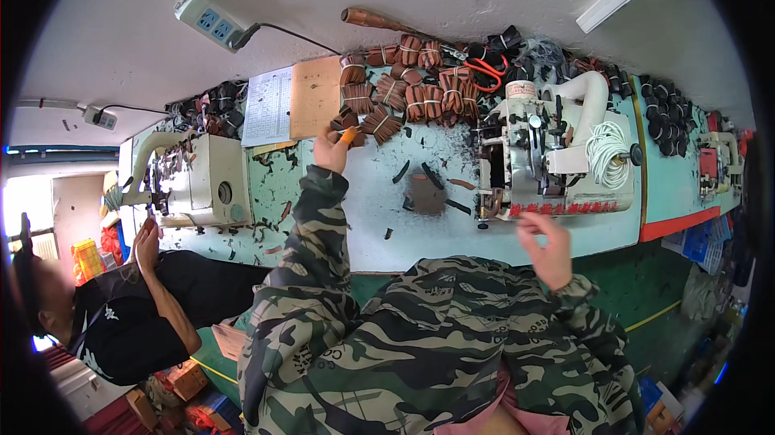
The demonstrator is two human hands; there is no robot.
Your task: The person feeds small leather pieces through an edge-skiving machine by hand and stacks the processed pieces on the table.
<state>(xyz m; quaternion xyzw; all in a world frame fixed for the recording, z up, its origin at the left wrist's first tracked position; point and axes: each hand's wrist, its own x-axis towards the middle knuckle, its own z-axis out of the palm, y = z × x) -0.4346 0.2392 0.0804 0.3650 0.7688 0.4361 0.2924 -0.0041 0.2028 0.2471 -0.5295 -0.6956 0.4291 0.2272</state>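
My left hand (330,151) reaches to the back of the table, with an orange cover on one finger. Its fingers close around dark brown leather-like pieces (345,121) beside a fanned, banded bundle of brown strips (379,124); the exact grip is partly hidden. In front of the cream bench machine (557,152), my right hand (547,250) hovers near its front edge, fingers curved and apart, nothing in them. Between the hands a flat brown piece (425,194) lies on the tabletop, with dark strips around it.
More banded brown bundles (424,102) line the back, near red-handled scissors (487,72) and a wood-handled tool (367,18). Papers (315,98) lie at the back left. A co-worker (145,306) sits left at another machine (206,181). Black bundles (668,116) lie far right.
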